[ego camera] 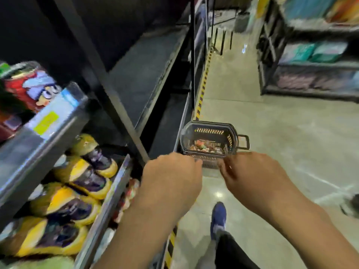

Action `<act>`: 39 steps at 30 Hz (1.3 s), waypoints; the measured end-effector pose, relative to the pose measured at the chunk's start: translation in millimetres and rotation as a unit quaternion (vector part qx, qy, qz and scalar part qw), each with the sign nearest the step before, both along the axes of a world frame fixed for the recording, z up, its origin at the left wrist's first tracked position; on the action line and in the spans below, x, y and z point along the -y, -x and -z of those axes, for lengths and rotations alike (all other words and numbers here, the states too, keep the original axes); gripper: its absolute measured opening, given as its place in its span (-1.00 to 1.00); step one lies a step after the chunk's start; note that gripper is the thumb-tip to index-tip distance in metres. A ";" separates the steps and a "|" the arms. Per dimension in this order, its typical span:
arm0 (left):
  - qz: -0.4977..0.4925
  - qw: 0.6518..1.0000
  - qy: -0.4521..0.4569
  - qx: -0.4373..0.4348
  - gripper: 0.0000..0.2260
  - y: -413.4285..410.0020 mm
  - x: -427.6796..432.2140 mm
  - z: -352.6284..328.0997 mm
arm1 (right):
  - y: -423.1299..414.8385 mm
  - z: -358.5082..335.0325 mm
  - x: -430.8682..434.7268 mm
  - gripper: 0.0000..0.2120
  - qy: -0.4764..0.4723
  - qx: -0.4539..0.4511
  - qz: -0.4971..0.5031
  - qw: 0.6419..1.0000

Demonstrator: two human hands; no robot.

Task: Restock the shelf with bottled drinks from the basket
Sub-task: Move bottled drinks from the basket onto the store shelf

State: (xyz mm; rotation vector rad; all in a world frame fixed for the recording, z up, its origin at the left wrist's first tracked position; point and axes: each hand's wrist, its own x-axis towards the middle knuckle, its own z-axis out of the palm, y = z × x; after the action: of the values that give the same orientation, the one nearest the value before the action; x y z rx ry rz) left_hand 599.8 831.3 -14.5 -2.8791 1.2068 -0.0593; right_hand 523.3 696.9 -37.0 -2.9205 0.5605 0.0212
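Black basket (208, 124); left hand (172, 171), right hand (250, 171) outstretched.

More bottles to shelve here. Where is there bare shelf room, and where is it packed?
Bare: the dark shelf beyond the slanted upright, stretching down the aisle. The lower bay beside the basket also looks bare, though dim. Packed: the near shelf's yellow-and-purple bottles lie side by side; a red-labelled container occupies the shelf above.
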 end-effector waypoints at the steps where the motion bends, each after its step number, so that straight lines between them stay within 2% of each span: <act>1: 0.013 1.000 -0.006 -0.007 -0.78 -10.5 18.6 8.1 | -4.8 11.6 15.7 -0.65 -0.012 -0.020 0.025 0.999; 6: 0.043 0.994 -0.050 -0.088 -0.72 -87.7 125.8 77.3 | -63.8 65.7 106.2 -0.62 -0.022 -0.094 0.083 0.992; 8: 0.031 0.993 -0.072 -0.090 -0.72 -132.4 175.0 103.7 | -104.7 85.9 151.9 -0.60 -0.032 -0.109 0.096 0.989; 11: 0.009 0.986 -0.095 -0.139 -0.75 -203.8 257.0 137.5 | -175.0 108.6 230.0 -0.61 -0.056 -0.133 0.108 0.984; 15: -0.014 0.969 -0.149 -0.197 -0.74 -300.4 363.1 183.4 | -267.1 140.8 335.6 -0.70 -0.063 -0.151 0.104 0.981; 20: 0.007 0.951 -0.208 -0.227 -0.68 -389.4 450.9 289.6 | -369.3 222.7 432.9 -0.71 -0.077 -0.165 0.122 0.976; 24: -0.025 0.926 -0.233 -0.296 -0.70 -437.0 496.8 396.6 | -429.1 343.9 473.7 -0.75 -0.112 -0.245 0.134 0.954; 29: -0.003 0.909 -0.275 -0.312 -0.70 -480.4 523.2 578.3 | -466.8 541.2 489.0 -0.79 -0.112 -0.368 0.083 0.919; 33: -0.005 0.891 -0.300 -0.340 -0.71 -503.5 527.6 738.8 | -484.9 704.4 498.4 -0.76 -0.107 -0.396 0.074 0.909; 36: -0.060 0.887 -0.282 -0.360 -0.71 -512.4 522.1 851.7 | -491.1 827.3 504.8 -0.68 -0.173 -0.383 0.168 0.891; 39: -0.200 0.871 -0.199 -0.402 -0.59 -511.7 514.2 948.2 | -491.1 932.5 508.9 -0.52 -0.295 -0.315 0.345 0.834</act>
State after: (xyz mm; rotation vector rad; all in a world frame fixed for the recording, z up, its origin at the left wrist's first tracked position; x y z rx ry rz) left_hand 1111.5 317.1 -962.8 -2.7149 0.4897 1.3261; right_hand 1014.4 188.0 -969.4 -1.9207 1.3751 0.9036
